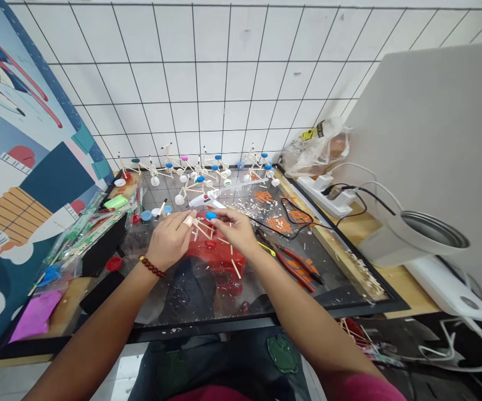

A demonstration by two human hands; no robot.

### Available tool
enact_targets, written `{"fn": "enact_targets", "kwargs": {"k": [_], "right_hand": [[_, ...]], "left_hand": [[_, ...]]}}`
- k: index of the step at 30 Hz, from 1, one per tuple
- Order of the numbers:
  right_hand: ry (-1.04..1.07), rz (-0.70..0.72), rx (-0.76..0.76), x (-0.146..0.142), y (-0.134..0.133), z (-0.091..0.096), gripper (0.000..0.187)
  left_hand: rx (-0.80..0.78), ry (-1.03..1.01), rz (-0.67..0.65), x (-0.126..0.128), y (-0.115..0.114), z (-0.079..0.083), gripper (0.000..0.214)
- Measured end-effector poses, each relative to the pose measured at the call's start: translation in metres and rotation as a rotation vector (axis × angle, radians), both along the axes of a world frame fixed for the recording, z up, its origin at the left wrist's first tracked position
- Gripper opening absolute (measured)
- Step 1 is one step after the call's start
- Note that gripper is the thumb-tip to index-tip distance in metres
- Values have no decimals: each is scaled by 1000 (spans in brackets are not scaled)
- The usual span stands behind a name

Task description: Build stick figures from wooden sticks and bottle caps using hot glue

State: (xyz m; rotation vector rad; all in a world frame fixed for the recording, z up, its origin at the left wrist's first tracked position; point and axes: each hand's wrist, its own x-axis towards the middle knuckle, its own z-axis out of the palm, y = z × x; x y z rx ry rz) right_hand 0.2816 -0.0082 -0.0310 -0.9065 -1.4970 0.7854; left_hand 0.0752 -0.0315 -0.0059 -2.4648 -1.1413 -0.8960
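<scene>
My left hand [169, 238] and my right hand [234, 228] meet over the middle of a glass-topped table [224, 301]. Both pinch a small model of thin wooden sticks [207, 231] with a blue cap [211, 215] at its top and a red cap [210, 244] lower down. A pale bandage wraps one left fingertip, and a brown bead bracelet [152, 267] circles the left wrist. Loose sticks lie on the glass just below the hands.
Several finished stick-and-cap models [199, 170] line the tiled wall. A white glue gun [207, 197] lies behind the hands. Red pliers [295, 264] lie at right, near a power strip [328, 195], a plastic bag [318, 145] and a white bucket [416, 236]. Packets [86, 228] crowd the left.
</scene>
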Motion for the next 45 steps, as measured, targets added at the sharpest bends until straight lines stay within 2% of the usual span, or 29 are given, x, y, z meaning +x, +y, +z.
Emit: {"fn": "enact_targets", "kwargs": {"k": [6,9,14,18,20,22,26,29,34,45], "right_hand": [[-96,-10,119,-7,-4,7,16],[-124,-30,161,-11,-1,11,15],[-253,14,225,-19,1,17,13],[-254,8,235,-25,0,17,13],[-232,-26,203,-24,2,16,15],[-225,-52,179,-23,5,16,16],[-256,-38,187,-23,6,17,15],[-256,-21,196,-27,3,17,13],[-280,-11,246,-34,-2,17,14],[-400,-26,301,-35,-2,15,14]], "left_hand": [[-108,-131,89,5,-1,-5,72],[-84,-113,87,7,0,-5,69],[-48,-153,81,5,2,-3,69],[-86,-266,67,3,-9,2,58],[-180,-448,37,4,-22,6,41],[-399,-784,-25,9,-35,10,22],[-1023,-1598,-39,22,-55,19,26],[-1255,-1946,-51,27,-58,24,21],[-1357,-2102,-126,27,-47,27,15],[-1368,-2140,-173,22,-38,13,20]]}}
